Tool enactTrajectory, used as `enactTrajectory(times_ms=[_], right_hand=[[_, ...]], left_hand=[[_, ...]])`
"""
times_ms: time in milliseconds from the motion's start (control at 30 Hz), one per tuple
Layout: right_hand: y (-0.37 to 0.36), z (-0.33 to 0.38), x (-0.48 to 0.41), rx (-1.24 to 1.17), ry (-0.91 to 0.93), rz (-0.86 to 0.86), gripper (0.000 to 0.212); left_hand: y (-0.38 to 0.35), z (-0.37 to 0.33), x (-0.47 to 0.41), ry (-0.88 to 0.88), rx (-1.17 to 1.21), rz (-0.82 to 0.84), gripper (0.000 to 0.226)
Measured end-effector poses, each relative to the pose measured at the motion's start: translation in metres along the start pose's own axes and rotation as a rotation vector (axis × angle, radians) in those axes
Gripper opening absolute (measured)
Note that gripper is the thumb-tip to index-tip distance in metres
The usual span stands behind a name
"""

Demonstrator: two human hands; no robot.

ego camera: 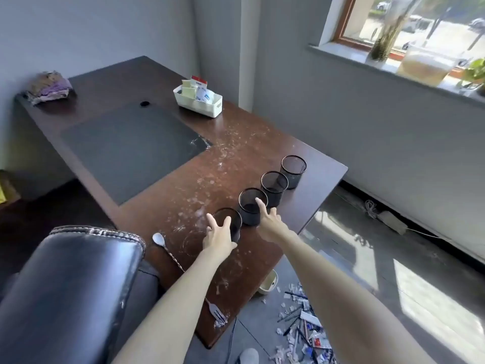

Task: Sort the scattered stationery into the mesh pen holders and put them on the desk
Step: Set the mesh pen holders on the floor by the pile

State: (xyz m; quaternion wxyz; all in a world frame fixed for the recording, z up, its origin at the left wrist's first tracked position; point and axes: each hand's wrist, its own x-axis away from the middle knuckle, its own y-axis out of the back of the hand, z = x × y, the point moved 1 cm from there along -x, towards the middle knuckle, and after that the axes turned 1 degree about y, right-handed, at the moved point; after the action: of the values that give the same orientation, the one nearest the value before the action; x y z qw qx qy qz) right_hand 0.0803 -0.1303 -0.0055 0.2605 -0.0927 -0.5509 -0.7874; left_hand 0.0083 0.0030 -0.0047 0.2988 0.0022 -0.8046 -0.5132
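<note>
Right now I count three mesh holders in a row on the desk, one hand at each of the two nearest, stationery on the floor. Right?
No: the head view shows four mesh holders, not three: nearest holder, second holder, third holder, fourth holder. The rest holds: left hand at the nearest, right hand at the second, stationery on the floor.

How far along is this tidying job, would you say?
Early on. Done: four mesh pen holders stand in a row on the desk, seemingly empty. In hand: the left hand is at the nearest holder, the right hand at the next holder. Left: the stationery lies scattered on the floor, none sorted yet.
</note>
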Motion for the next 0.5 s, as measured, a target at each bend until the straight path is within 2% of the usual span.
enactTrajectory(times_ms=[133,300,400,500], right_hand=[[-0.007,-0.004,-0.010,0.002,-0.017,0.013,0.070],[-0.007,-0.009,-0.014,-0.052,-0.017,-0.146,0.029],[-0.005,-0.013,-0.006,-0.148,-0.007,-0.252,0.024],[0.000,-0.023,0.010,-0.127,0.015,-0.354,0.028]], left_hand=[[-0.001,-0.002,-0.006,0.072,0.079,-0.174,0.043],[-0.008,0.003,-0.012,0.145,0.170,-0.203,0.026],[-0.007,0.001,-0.010,0.133,0.195,-0.276,0.023],[-0.006,-0.008,-0.004,0.049,0.147,-0.363,0.023]])
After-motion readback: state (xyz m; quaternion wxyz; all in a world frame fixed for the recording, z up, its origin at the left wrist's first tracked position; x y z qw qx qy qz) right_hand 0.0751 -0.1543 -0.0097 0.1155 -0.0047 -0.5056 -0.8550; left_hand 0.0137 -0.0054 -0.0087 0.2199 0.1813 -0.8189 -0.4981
